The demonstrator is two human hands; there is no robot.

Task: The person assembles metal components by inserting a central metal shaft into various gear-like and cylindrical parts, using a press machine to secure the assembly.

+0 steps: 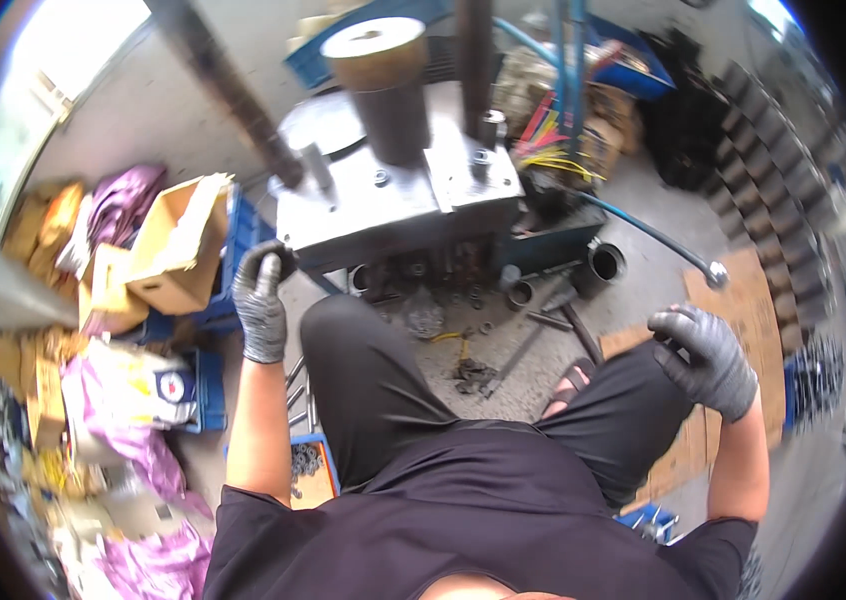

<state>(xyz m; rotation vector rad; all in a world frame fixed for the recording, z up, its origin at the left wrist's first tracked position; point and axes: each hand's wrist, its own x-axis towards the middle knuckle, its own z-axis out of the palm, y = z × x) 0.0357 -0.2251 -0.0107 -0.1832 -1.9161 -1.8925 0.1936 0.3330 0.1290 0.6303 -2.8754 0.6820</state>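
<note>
In a grey glove, my left hand [262,308] is raised beside the near left corner of a steel machine plate [398,215]. Its fingers are curled; a dark patch shows at the fingertips, and I cannot make out whether it is a small part or the glove. My right hand [711,366], also gloved in grey, hovers by my right knee with its fingers loosely bent and apart, nothing visible in them. A thick round steel ram [390,120] stands on the plate between dark columns [228,90], with several bolts around it.
Cardboard boxes [179,245] and blue crates stand at the left, with a tray of small metal rings [305,460] beside my left leg. Short tubes [605,262] and rods lie under the machine. A blue lever [653,240] reaches rightward; stacked metal parts [768,190] line the right.
</note>
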